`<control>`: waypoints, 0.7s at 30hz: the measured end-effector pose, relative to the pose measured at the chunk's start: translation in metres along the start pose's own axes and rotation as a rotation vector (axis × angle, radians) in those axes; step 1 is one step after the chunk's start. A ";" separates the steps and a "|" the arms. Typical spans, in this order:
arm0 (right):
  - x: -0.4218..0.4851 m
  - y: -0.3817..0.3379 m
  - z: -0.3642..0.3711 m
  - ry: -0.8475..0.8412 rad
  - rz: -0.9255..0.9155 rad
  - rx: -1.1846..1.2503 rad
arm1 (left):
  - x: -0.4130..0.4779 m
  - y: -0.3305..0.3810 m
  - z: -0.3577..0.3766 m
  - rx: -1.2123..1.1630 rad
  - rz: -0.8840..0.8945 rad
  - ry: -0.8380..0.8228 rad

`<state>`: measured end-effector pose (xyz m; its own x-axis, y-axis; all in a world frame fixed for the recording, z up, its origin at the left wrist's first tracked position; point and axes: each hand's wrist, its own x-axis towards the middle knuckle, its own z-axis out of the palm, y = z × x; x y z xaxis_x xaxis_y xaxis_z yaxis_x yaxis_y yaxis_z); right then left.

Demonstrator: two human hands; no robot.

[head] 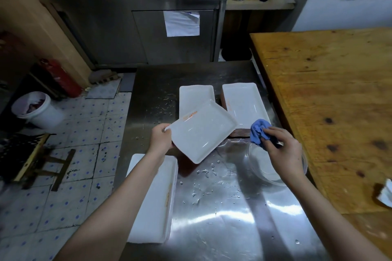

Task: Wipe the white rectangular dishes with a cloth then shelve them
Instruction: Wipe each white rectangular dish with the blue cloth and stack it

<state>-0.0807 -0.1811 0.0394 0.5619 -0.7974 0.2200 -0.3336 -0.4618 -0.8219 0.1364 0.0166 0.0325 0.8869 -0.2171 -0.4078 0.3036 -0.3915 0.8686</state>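
My left hand (pixel 160 139) grips the left corner of a white rectangular dish (pixel 201 131), tilted above the wet steel table (pixel 222 207). A little to the right of that dish, my right hand (pixel 283 150) holds a bunched blue cloth (pixel 259 131), which does not touch the dish. Behind the held dish lies another white dish (pixel 195 95). A stack of white dishes (pixel 244 104) stands at the back right. A further stack of white dishes (pixel 154 199) sits near the front left, partly under my left forearm.
A clear bowl (pixel 261 165) sits under my right hand. A wooden table (pixel 328 101) adjoins on the right, with a crumpled white object (pixel 386 195) at its edge. A steel cabinet (pixel 148 34) stands behind. On the tiled floor to the left are a white bucket (pixel 36 110) and a red extinguisher (pixel 61 78).
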 end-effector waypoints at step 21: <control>-0.027 0.001 -0.043 0.091 0.010 -0.015 | -0.069 0.052 0.033 0.422 0.519 -0.179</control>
<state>-0.1282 -0.1767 0.0552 0.4876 -0.8339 0.2587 -0.3509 -0.4585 -0.8165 0.0791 -0.0184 0.0961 0.7985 -0.6005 -0.0410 -0.3380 -0.5037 0.7950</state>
